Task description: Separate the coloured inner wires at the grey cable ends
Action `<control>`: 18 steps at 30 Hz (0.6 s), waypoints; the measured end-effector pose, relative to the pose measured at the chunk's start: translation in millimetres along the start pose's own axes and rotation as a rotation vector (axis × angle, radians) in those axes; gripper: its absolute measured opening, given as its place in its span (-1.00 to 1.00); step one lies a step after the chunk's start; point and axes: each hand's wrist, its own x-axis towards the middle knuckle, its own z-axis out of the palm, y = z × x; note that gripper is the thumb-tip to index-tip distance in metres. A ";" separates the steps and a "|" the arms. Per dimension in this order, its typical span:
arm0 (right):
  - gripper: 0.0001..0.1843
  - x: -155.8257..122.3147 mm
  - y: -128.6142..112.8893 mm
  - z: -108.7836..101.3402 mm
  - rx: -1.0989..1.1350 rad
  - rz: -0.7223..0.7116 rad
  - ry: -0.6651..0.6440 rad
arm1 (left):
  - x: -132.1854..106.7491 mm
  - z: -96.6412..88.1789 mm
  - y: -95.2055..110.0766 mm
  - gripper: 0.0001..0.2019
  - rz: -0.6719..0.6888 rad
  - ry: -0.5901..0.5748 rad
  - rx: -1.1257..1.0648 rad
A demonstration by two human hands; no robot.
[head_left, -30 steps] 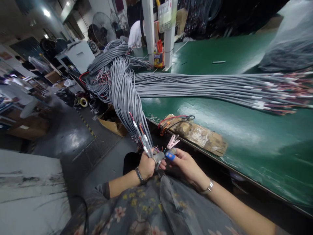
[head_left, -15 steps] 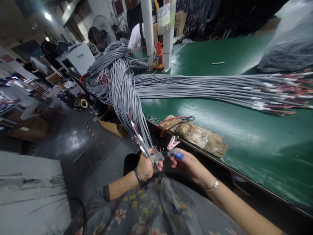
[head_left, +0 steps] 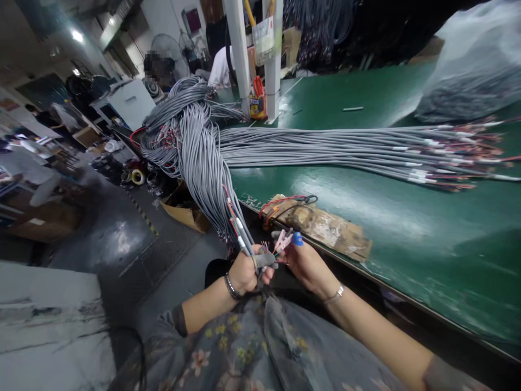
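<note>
My left hand (head_left: 245, 273) is closed round the ends of several grey cables (head_left: 246, 239), with grey wrapping on its thumb. Thin coloured wires (head_left: 265, 247) fan out just beyond that thumb. Close beside it, my right hand (head_left: 307, 266) holds a pink clothespin (head_left: 283, 240) in its closed fingers, with a blue cover (head_left: 298, 239) on one fingertip. The clothespin's far end lies near the wire tips; whether it grips a wire I cannot tell. Behind my left hand, the held cables run up to a thick hanging bundle of grey cable (head_left: 203, 152).
More grey cables (head_left: 305, 146) stretch across the green table (head_left: 427, 228) to stripped ends at the right. A worn wooden block (head_left: 325, 225) with red and black leads lies at the table edge. A cardboard box (head_left: 185, 209) stands on the floor below. Co-workers appear in the background.
My right hand has moved slightly up, its blue-covered fingertip rising beside the clothespin. The clothespin has turned and dropped nearer the wires. My left hand keeps its hold; the view has shifted slightly.
</note>
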 end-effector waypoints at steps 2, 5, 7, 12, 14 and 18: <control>-0.45 2.3 0.2 2.1 0.117 0.035 0.003 | 1.1 0.6 -1.0 -0.56 -0.006 -0.011 0.011; -0.51 4.5 0.5 2.9 0.176 0.022 0.043 | 1.6 1.8 -2.0 -0.57 -0.018 -0.005 0.030; -0.51 4.9 1.5 2.2 0.195 0.032 0.056 | 1.4 2.5 -2.4 -0.58 -0.020 0.008 0.041; -0.46 3.0 2.9 -1.2 0.236 0.103 0.014 | -3.4 3.2 -2.7 -0.58 0.005 0.030 0.041; -0.45 1.3 1.5 -2.0 0.245 0.136 -0.025 | -7.3 3.3 -3.4 -0.58 0.027 0.047 0.034; -0.55 -1.9 -2.1 -1.4 0.209 0.101 -0.028 | -14.1 4.5 -5.7 -0.57 0.097 0.103 -0.003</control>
